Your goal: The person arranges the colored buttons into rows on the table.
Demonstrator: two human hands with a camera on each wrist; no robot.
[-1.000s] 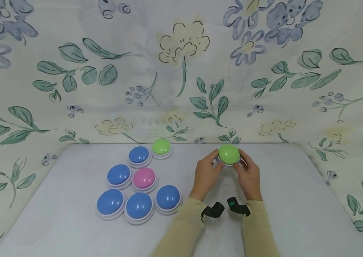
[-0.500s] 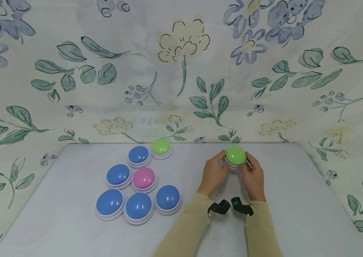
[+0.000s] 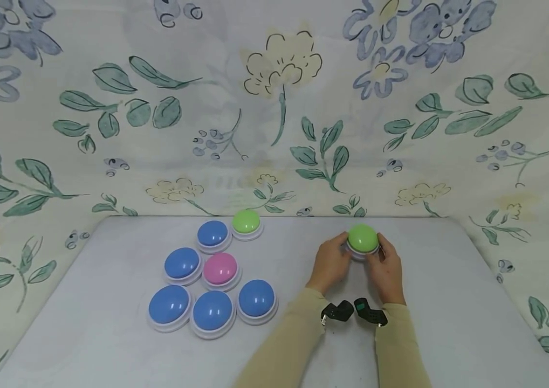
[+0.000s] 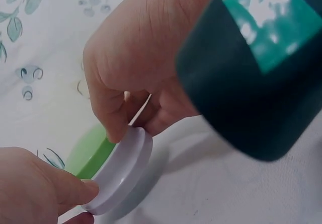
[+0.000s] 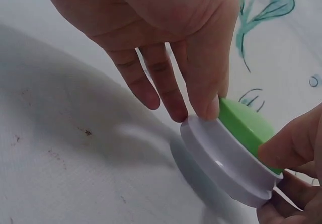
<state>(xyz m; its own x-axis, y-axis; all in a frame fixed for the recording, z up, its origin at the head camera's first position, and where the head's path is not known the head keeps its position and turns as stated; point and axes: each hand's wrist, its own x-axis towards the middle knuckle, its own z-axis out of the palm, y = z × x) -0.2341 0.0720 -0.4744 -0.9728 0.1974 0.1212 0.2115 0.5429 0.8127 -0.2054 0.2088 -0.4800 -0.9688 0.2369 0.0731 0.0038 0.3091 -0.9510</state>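
Note:
Both of my hands hold a green dome push button (image 3: 363, 238) with a white round base, at the right of centre near the table's back edge in the head view. My left hand (image 3: 329, 265) grips its left side and my right hand (image 3: 388, 272) its right side. In the left wrist view, the thumb of the left hand (image 4: 35, 183) presses the white rim (image 4: 123, 166), with the right hand (image 4: 141, 48) opposite. The right wrist view shows the base edge-on, close over the table with its shadow beneath.
A group of push buttons stands on the white table (image 3: 85, 334) at the left: several blue ones (image 3: 212, 311), a pink one (image 3: 220, 269) and another green one (image 3: 246, 221) at the back. Floral cloth (image 3: 274, 108) hangs behind. Each wrist wears a black camera (image 3: 337, 311).
Both hands have moved the green push button to the right and slightly nearer, keeping hold of it. The group of buttons at the left stays as it was.

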